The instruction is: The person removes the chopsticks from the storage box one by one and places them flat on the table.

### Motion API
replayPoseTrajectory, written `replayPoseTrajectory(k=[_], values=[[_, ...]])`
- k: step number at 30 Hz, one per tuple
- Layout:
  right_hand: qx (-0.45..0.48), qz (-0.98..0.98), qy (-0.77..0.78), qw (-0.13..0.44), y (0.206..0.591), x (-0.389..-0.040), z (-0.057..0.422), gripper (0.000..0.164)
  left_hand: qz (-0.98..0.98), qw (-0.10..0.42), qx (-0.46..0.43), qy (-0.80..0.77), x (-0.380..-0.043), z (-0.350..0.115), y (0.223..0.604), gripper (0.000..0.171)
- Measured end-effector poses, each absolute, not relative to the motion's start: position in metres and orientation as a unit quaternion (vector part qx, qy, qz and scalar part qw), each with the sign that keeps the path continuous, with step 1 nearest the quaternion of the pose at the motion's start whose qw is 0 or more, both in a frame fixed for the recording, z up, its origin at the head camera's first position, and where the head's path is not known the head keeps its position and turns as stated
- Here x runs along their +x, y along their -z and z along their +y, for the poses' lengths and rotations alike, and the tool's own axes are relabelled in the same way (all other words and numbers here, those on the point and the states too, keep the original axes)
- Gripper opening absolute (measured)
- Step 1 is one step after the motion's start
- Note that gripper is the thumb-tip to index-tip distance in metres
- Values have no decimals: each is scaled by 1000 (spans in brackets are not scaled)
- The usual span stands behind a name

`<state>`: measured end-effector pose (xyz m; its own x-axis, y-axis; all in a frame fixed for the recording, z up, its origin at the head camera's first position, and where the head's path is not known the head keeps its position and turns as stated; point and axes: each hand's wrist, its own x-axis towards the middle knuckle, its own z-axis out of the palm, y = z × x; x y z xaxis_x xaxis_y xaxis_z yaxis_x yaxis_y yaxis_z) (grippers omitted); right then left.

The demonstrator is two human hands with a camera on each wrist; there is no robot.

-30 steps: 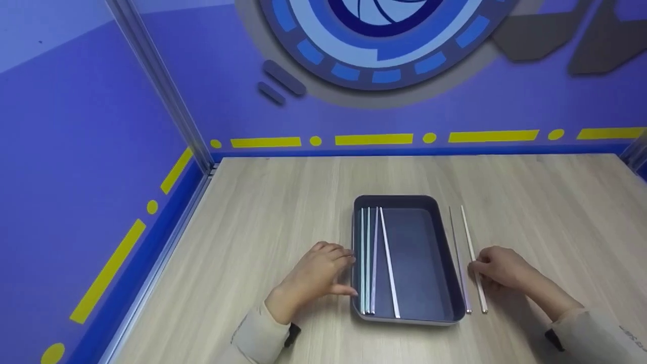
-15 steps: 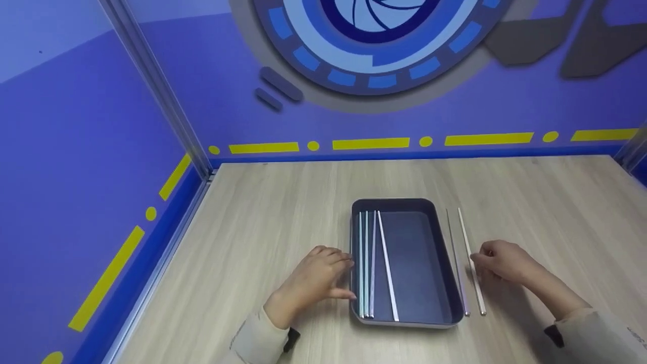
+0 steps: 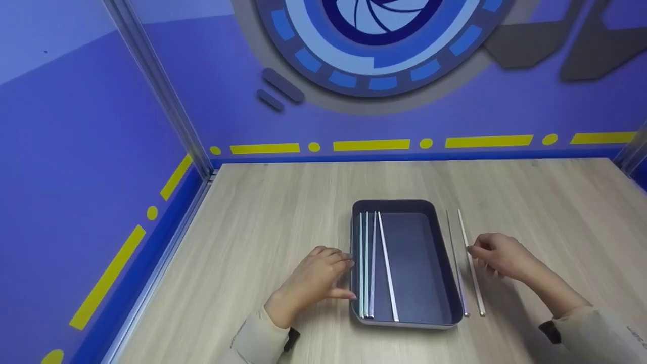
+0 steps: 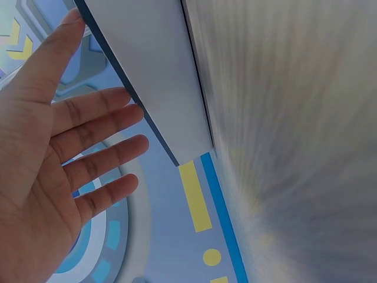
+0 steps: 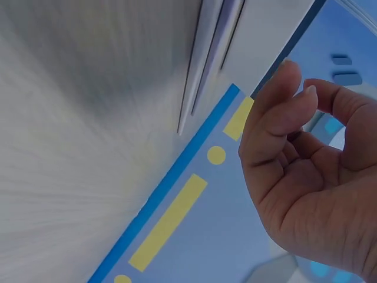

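Observation:
A dark rectangular tray (image 3: 417, 263) stands on the table with several metal chopsticks inside. Two mint-green chopsticks (image 3: 364, 265) and a lilac one (image 3: 374, 265) lie along its left side; a pale chopstick (image 3: 388, 265) slants beside them. My left hand (image 3: 318, 275) touches the tray's left wall with fingertips and thumb, its fingers straight in the left wrist view. Outside the tray's right wall lie a thin lilac chopstick (image 3: 457, 268) and a pale one (image 3: 475, 283). My right hand (image 3: 503, 255) hovers by the pale one, loosely curled and holding nothing; the right wrist view shows both chopsticks apart from it.
The wooden table (image 3: 252, 212) extends around the tray. A blue panel (image 3: 101, 177) with a metal post (image 3: 167, 96) borders it on the left, and a printed wall (image 3: 374, 121) stands at the back.
My right hand has risen slightly from the pale chopstick outside the tray. The left hand stays at the tray's wall. The head view has tilted a little.

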<state>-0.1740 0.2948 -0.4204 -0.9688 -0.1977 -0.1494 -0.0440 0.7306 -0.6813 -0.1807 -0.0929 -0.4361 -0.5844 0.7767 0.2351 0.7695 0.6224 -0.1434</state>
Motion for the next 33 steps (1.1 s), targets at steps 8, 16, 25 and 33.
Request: replayPoseTrajectory(k=[8,16,25,33], values=[[-87,928,351,84,413,-174,287,23,-891,134,-433,-13,-182,-93,437,67],[-112,923,360,73,405,-174,279,18,-891,136,-433,-10,-181,-93,438,67],[-121,923,361,59,399,-174,269,13,-891,127,-436,-7,-181,-91,436,68],[-140,913,380,52,402,-174,253,13,-889,138,-436,-11,-181,-93,436,68]])
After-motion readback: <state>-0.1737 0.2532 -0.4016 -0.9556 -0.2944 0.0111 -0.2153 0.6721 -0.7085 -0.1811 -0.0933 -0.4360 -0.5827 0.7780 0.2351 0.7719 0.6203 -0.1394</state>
